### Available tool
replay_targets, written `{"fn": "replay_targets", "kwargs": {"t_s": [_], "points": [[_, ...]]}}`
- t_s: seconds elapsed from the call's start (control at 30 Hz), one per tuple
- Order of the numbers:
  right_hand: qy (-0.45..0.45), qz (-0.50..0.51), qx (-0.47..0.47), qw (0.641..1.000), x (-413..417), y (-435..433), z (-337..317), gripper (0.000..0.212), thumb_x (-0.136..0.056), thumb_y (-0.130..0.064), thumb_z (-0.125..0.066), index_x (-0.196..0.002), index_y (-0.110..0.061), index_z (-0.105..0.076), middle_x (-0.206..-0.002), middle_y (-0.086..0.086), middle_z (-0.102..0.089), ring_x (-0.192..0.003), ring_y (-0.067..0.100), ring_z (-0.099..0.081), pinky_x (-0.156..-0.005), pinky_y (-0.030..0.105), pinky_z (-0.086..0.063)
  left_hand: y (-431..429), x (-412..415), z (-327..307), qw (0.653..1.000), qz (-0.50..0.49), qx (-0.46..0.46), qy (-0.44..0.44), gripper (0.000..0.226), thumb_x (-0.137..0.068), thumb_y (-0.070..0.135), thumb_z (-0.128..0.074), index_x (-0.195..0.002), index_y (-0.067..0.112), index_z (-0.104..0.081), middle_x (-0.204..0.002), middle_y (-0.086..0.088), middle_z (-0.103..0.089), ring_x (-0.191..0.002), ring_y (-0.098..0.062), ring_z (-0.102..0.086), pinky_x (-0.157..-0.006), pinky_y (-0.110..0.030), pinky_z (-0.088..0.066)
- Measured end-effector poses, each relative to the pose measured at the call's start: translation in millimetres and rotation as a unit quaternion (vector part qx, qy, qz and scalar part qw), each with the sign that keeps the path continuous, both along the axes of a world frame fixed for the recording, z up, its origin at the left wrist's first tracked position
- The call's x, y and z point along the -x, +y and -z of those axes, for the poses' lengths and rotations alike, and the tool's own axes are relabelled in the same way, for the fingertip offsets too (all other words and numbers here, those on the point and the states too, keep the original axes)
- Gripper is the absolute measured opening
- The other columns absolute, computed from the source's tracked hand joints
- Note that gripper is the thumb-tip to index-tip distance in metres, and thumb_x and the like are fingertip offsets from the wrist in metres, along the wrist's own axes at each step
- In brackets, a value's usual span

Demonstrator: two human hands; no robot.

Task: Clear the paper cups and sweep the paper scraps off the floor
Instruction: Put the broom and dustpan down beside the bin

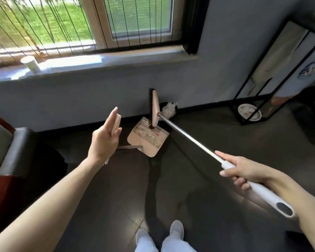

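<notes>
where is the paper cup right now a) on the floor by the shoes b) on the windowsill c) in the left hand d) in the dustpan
b: the cup stands upright on the windowsill, toward its left end.

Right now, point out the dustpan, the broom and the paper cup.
dustpan point(150, 149), head view, on its pink pan.
broom point(155, 108), head view, on its pink head.
paper cup point(30, 63), head view, on its side wall.

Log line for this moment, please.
right hand: grips white-handled pink broom; left hand: touches handle of pink plastic dustpan; white paper scraps: in dustpan
</notes>
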State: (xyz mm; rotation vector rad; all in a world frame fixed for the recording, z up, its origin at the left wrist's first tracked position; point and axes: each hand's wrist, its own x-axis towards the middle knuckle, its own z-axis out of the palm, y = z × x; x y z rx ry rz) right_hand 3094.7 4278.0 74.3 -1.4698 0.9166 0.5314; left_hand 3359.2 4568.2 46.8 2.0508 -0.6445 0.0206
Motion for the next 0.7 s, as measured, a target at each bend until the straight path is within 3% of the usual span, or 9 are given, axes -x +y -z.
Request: {"fn": "replay_targets", "kwargs": {"t_s": [0.1, 0.2, 0.3, 0.5, 0.6, 0.7], "points": [[-0.036, 0.060, -0.051, 0.996, -1.9, -13.4, -7.0, 0.073, -0.095, 0.003, -0.049, -0.147, -0.042, -0.025, -0.053, 0.001, -0.031, -0.034, 0.005, -0.029, -0.028, 0.014, -0.028, -9.2, -3.1, -23.8, 0.999, 0.000, -0.005, -0.036, 0.066, -0.091, 0.004, -0.059, -0.146, 0.028, -0.033, -0.128, 0.003, -0.053, -0.112, -0.025, -0.061, -0.096, -0.033, -0.048], [-0.071, 0.116, -0.103, 0.985, -3.4, -24.5, -13.7, 0.069, -0.096, 0.004, -0.044, -0.146, -0.040, -0.026, -0.055, 0.002, -0.029, -0.031, 0.003, -0.028, -0.026, 0.013, -0.027, -16.0, -4.0, -47.9, 0.994, 0.020, -0.036, -0.100, 0.065, -0.090, 0.002, -0.060, -0.145, 0.023, -0.035, -0.119, -0.017, -0.063, -0.097, -0.042, -0.064, -0.083, -0.044, -0.054], [-0.103, 0.152, -0.130, 0.974, -5.9, -38.0, -18.2, 0.066, -0.097, 0.005, -0.041, -0.147, -0.036, -0.028, -0.054, 0.003, -0.031, -0.030, 0.002, -0.028, -0.025, 0.012, -0.025, -21.9, -7.8, -68.1, 0.988, 0.026, -0.047, -0.143, 0.062, -0.090, 0.001, -0.060, -0.144, 0.021, -0.039, -0.103, -0.020, -0.066, -0.084, -0.042, -0.064, -0.073, -0.032, -0.050], [-0.139, 0.183, -0.132, 0.964, -19.3, -42.6, -20.2, 0.066, -0.097, 0.004, -0.041, -0.150, -0.032, -0.025, -0.057, 0.003, -0.032, -0.029, 0.002, -0.030, -0.025, 0.012, -0.026, -45.2, -12.4, -87.0, 0.986, 0.005, -0.041, -0.164, 0.060, -0.090, 0.004, -0.060, -0.143, 0.024, -0.041, -0.109, -0.015, -0.066, -0.095, -0.032, -0.062, -0.080, -0.023, -0.040], [-0.157, 0.210, -0.148, 0.953, -24.3, -38.4, -23.6, 0.064, -0.098, 0.003, -0.041, -0.150, -0.032, -0.026, -0.055, 0.002, -0.033, -0.029, 0.001, -0.031, -0.025, 0.011, -0.026, -60.4, -18.7, -86.0, 0.972, 0.044, -0.041, -0.226, 0.062, -0.089, 0.003, -0.061, -0.144, 0.023, -0.040, -0.115, -0.012, -0.065, -0.100, -0.027, -0.064, -0.082, -0.028, -0.045], [-0.173, 0.255, -0.176, 0.935, -22.2, -31.9, -27.1, 0.063, -0.098, 0.003, -0.041, -0.149, -0.032, -0.028, -0.054, 0.002, -0.033, -0.029, 0.001, -0.031, -0.024, 0.011, -0.025, -77.1, -30.6, -80.7, 0.951, 0.090, -0.067, -0.289, 0.064, -0.090, 0.005, -0.060, -0.143, 0.029, -0.034, -0.096, -0.016, -0.067, -0.080, -0.034, -0.067, -0.069, -0.041, -0.056]]}}
